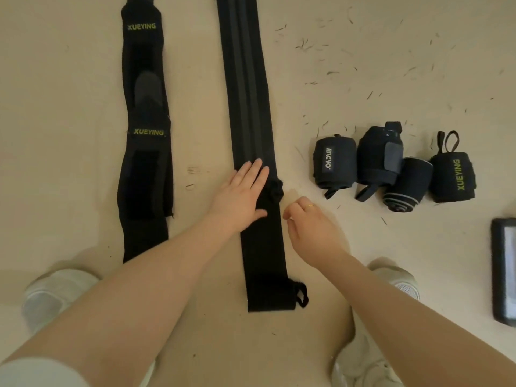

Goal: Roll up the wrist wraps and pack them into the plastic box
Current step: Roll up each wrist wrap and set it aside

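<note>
A long black wrap (245,88) with grey stripes lies flat on the floor, running from the top of the view down to my feet. A second black strip (265,261) with a thumb loop lies over its near end. My left hand (241,196) presses flat on the wrap with straight fingers. My right hand (310,227) hovers just right of the wrap, fingers loosely curled, holding nothing. Several rolled wraps (391,166) stand in a row to the right. Black unrolled "XUEYING" wraps (146,135) lie stacked on the left.
I stand over a beige floor scattered with small dark fibres (307,46). My white shoes (53,291) flank the wrap's near end. A dark flat object with a pale face (505,269) lies at the right edge. No plastic box is in view.
</note>
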Demonstrator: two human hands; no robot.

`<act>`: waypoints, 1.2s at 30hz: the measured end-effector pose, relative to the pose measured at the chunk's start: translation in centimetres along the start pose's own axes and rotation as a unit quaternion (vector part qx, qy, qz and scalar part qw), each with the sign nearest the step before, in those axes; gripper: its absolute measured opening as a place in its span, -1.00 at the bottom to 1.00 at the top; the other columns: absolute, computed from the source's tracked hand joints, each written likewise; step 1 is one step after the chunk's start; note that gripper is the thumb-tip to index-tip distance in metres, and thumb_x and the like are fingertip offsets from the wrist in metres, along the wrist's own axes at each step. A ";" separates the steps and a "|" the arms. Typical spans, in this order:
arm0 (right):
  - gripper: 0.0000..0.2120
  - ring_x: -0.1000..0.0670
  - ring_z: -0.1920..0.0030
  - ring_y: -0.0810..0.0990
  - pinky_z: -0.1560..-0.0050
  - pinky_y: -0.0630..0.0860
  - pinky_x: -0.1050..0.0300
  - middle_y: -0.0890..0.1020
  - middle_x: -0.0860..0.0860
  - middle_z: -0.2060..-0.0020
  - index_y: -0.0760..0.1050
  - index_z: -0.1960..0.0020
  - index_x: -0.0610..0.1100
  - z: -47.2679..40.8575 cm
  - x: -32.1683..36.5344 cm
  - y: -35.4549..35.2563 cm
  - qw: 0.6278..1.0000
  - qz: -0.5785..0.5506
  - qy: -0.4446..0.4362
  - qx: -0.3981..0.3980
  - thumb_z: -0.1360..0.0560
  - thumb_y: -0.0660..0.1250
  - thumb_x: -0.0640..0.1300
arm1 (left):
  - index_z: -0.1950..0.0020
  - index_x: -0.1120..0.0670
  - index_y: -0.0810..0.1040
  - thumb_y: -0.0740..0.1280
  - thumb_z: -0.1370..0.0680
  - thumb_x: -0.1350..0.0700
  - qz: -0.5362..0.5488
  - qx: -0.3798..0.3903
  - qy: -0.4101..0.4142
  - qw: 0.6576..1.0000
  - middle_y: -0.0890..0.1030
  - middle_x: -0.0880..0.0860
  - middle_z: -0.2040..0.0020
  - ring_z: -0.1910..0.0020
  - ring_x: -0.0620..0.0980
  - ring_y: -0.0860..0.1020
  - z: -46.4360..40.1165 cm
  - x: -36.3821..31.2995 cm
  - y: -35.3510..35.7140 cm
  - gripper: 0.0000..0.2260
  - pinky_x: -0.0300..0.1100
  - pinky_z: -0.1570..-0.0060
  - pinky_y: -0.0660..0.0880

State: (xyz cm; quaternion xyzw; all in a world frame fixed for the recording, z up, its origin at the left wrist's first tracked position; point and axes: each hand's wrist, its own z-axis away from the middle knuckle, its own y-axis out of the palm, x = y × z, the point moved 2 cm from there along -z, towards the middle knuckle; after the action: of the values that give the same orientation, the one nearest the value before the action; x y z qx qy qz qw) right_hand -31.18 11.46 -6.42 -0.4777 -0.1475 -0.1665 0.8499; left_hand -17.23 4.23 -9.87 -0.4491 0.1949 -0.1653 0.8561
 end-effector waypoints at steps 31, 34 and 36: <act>-0.71 -0.11 0.04 0.63 0.04 0.59 0.00 0.65 0.01 0.15 0.65 0.20 -0.02 8.8 -0.1 8.7 0.951 0.206 -0.203 0.106 -0.11 0.61 -0.03 | 0.17 0.05 0.38 0.25 -0.59 0.06 0.117 0.107 0.039 0.987 -0.37 -0.04 -0.50 -0.49 0.08 -0.35 12.5 -5.3 8.0 -0.84 -0.04 -0.48 0.01; -0.68 -0.12 0.03 0.65 0.03 0.58 0.01 0.66 0.03 0.20 0.64 0.17 -0.01 9.1 -0.5 8.9 0.954 0.192 -0.221 0.072 -0.12 0.62 -0.02 | 0.19 0.07 0.38 0.20 -0.61 0.07 0.124 0.090 0.017 0.988 -0.29 -0.03 -0.54 -0.50 0.07 -0.35 13.1 -5.9 8.1 -0.81 -0.09 -0.48 0.00; -0.66 -0.11 0.04 0.64 0.04 0.58 0.01 0.66 0.03 0.20 0.64 0.20 0.00 8.9 -0.6 8.6 0.956 0.188 -0.215 0.073 -0.07 0.64 -0.01 | 0.16 0.09 0.39 0.18 -0.62 0.08 0.128 0.084 0.003 0.988 -0.25 -0.02 -0.55 -0.51 0.07 -0.30 13.4 -6.0 8.3 -0.82 -0.07 -0.47 0.03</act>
State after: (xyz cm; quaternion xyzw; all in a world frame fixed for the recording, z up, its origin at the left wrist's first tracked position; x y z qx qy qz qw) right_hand -28.89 23.39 -8.83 -0.4578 -0.2460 0.1140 0.8467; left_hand -15.10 20.98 -8.71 -0.3461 0.2389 -0.0712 0.9045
